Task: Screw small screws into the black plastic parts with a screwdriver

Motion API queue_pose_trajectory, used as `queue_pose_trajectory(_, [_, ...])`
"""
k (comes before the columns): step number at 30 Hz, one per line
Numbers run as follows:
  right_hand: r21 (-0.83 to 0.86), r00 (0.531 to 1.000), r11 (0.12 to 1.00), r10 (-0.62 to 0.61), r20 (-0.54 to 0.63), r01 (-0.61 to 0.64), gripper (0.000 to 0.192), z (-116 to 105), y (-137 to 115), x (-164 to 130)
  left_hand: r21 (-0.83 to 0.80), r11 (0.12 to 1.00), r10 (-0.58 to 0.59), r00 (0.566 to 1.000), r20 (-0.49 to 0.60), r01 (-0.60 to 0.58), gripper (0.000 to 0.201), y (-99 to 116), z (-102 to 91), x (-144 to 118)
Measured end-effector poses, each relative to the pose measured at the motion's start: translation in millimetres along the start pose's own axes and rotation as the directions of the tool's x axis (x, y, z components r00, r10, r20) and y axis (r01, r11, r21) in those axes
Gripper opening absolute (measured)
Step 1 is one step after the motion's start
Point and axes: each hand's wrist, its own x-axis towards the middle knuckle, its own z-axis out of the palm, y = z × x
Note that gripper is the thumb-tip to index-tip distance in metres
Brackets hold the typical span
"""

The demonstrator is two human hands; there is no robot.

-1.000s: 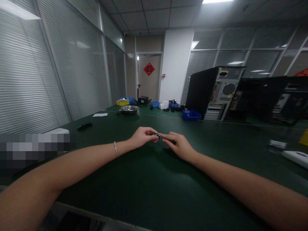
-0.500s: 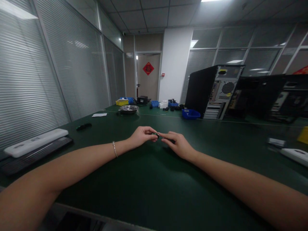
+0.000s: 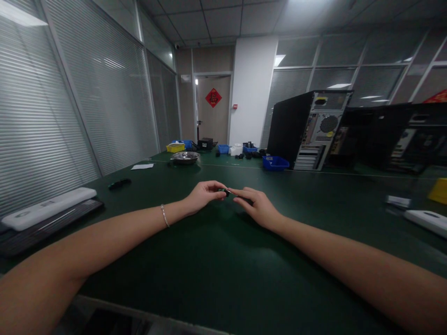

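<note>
My left hand [image 3: 204, 197] is closed in a pinch around a small green and black part [image 3: 224, 191]. It looks like a little circuit board with a shiny end, held just above the green tabletop [image 3: 195, 265]. From the other side, my right hand [image 3: 260, 208] reaches in with the index finger stretched out, its tip at the shiny end. The right thumb is held apart below that finger, and no object shows between them. Fingers cover much of the small part, so its full shape is hidden.
A white device and black keyboard [image 3: 52, 228] lie at left, near a small dark object [image 3: 119, 184]. Farther back stand a metal bowl [image 3: 185, 158], a blue bin [image 3: 275, 163] and a black computer tower [image 3: 296, 130]. Another white device [image 3: 428, 221] lies at right.
The whole view has shifted slightly, so everything appears a little up and left. My hands keep nearly the same pose on the small part.
</note>
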Motion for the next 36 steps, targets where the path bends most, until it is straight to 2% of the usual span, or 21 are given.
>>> queue_pose_trajectory(3, [0.044,1.0,0.999,-0.008,-0.017,0.009,0.036,-3,-4,-1,-0.058,0.998,-0.03,0.999,0.026,0.032,0.032,-3,-1.9,1])
queue_pose_trajectory(6, [0.078,0.997,0.995,-0.063,0.041,0.059,0.035,-5,-7,-1,-0.105,0.993,-0.042,0.996,0.081,0.05,0.035,-4,-1.8,0])
queue_pose_trajectory(11, [0.085,0.981,0.988,-0.139,0.131,0.129,0.035,-6,-10,-1,-0.17,0.984,-0.025,0.994,0.106,0.043,0.039,-1,0.0,-1])
queue_pose_trajectory(18, [0.098,0.98,0.986,-0.144,0.135,0.131,0.033,-7,-11,-1,-0.006,1.0,0.013,0.985,0.174,-0.012,0.037,3,0.6,-4])
queue_pose_trajectory(25, [0.077,0.996,0.994,-0.08,-0.045,0.083,0.032,-4,-7,-2,0.119,0.989,0.082,0.993,0.089,-0.093,0.03,2,-1.7,-2])
queue_pose_trajectory(30, [-0.054,1.0,0.999,-0.008,0.007,0.009,0.03,0,0,-1,0.175,0.981,0.079,0.996,0.037,-0.084,0.031,0,-3.3,-1])
queue_pose_trajectory(36, [-0.077,1.0,0.997,0.016,0.024,-0.014,0.031,-1,2,-1,0.241,0.965,0.096,0.994,0.045,-0.104,0.03,2,-0.6,-2])
